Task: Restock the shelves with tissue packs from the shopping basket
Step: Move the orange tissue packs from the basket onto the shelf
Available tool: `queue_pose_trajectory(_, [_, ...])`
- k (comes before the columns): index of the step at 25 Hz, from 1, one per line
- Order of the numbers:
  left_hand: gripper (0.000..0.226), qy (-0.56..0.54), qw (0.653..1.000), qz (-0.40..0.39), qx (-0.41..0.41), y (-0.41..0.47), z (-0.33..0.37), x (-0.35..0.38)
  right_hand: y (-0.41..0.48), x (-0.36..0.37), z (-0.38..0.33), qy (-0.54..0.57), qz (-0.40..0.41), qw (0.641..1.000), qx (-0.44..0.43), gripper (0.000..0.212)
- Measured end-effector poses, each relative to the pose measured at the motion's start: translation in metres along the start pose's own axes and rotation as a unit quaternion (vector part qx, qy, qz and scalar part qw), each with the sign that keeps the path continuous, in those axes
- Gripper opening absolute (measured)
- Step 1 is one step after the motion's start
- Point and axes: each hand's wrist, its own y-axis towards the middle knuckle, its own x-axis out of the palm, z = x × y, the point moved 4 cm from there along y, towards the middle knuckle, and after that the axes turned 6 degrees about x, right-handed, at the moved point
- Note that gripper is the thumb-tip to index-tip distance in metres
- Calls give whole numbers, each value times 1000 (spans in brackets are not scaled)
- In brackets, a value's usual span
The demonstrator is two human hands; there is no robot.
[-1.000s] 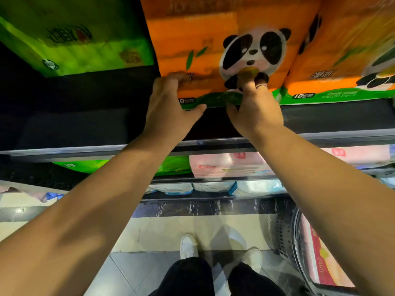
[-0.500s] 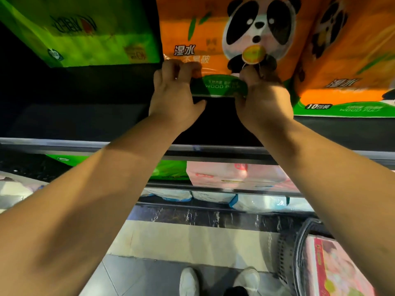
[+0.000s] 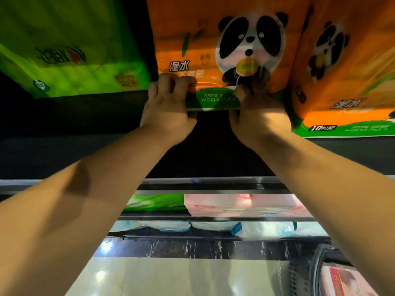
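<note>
An orange tissue pack with a panda face (image 3: 213, 39) stands on the dark upper shelf (image 3: 85, 129). My left hand (image 3: 168, 110) grips its lower left corner, fingers curled over the front. On the lower right corner my right hand (image 3: 256, 112) is clamped the same way, just below the panda. A second orange panda pack (image 3: 346, 67) stands touching it on the right. The dark shopping basket (image 3: 316, 272) sits at the bottom right on the floor, with a pink tissue pack (image 3: 342, 280) inside.
A green tissue pack (image 3: 70, 52) stands on the same shelf to the left, with a dark gap between. Below the shelf's metal edge (image 3: 213, 182) are lower shelves with green (image 3: 156, 202), pink (image 3: 239, 205) and white-blue packs (image 3: 213, 226). Tiled floor lies underneath.
Both hands have pushed the orange panda pack further back and up onto the shelf, keeping their grip on its lower corners. The view has tilted upward, and my shoes have left the frame.
</note>
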Motion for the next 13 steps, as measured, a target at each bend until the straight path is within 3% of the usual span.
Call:
queue_pose_trajectory(7, [68, 23, 1000, -20, 1, 19, 0, 1, 19, -7, -3, -11, -5, 1000, 19, 57])
queue_pose_trajectory(13, [85, 64, 995, -70, 37, 20, -6, 10, 29, -1, -4, -48, -18, 998, 26, 61])
